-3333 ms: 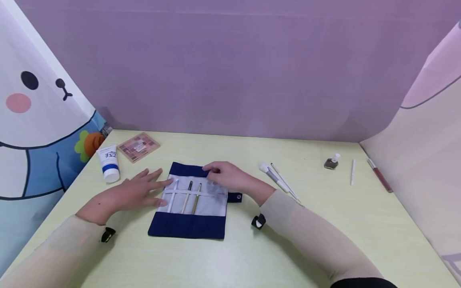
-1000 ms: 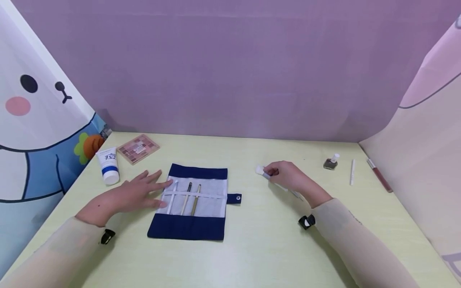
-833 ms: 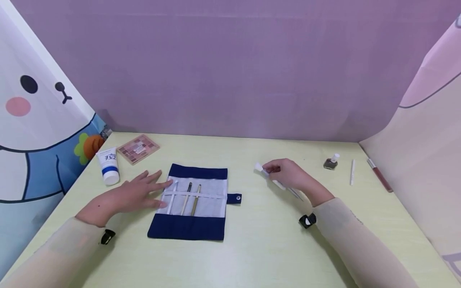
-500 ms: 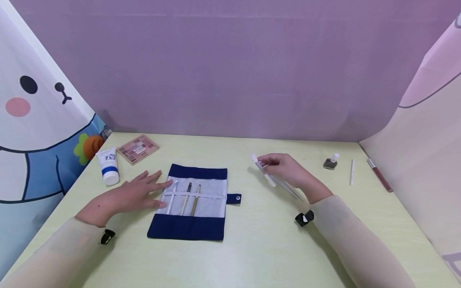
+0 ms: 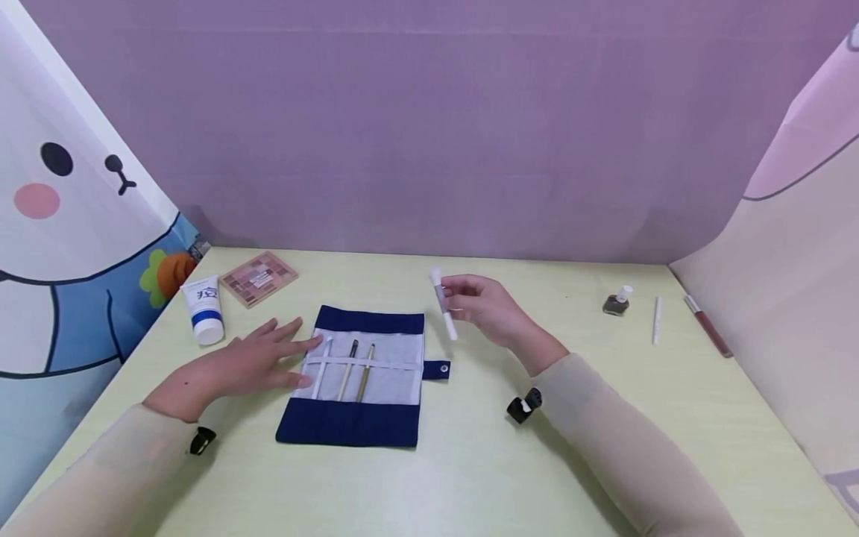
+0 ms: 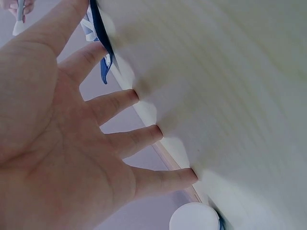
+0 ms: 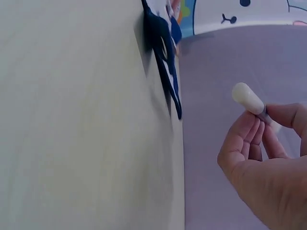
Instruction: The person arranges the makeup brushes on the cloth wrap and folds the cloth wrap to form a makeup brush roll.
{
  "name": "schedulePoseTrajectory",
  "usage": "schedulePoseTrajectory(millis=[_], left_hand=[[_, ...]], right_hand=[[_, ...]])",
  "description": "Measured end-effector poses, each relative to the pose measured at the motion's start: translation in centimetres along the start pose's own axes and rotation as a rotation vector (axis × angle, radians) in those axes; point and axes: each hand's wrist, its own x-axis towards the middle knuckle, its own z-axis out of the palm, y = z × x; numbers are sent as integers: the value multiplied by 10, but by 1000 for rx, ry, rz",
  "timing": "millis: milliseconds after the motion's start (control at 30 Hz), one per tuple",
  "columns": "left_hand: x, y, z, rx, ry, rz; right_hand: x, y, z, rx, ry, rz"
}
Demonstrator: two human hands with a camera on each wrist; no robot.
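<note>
- Pinching a short makeup brush with a white head, grey collar and white handle (image 5: 444, 304), the right hand (image 5: 488, 307) holds it above the pale wooden tabletop (image 5: 470, 462), thumb against fingertips; gripping near the collar probably leaves both ends free.
- Fingers spread and straight, the left hand (image 5: 258, 358) grasps nothing; index finger and thumb touch the near edge of an open navy fabric pouch with pale lining (image 5: 349, 425), likely to steady the soft cloth.
- Between the hands, a narrow pale elastic band (image 5: 397, 365) crosses the pouch, seemingly to keep a slim white stick (image 5: 323, 367), a cream stick with dark tip (image 5: 347, 371) and an olive-gold stick (image 5: 365, 373) side by side.
- Beyond the left hand sit a white-and-blue squeeze tube (image 5: 203, 309) and a flat pinkish-brown square palette (image 5: 259, 278), apart from the pouch.
- Well right of the right hand are a small dark bottle with white cap (image 5: 616, 302), a thin white pen (image 5: 657, 321) and a dark-red tube with pale cap (image 5: 710, 327).
</note>
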Motion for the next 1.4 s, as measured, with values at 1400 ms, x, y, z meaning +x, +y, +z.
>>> schedulePoseTrajectory(millis=[1400], left_hand=[[3, -2, -1, 14, -8, 3]], right_hand=[[19, 4, 78, -252, -181, 185]])
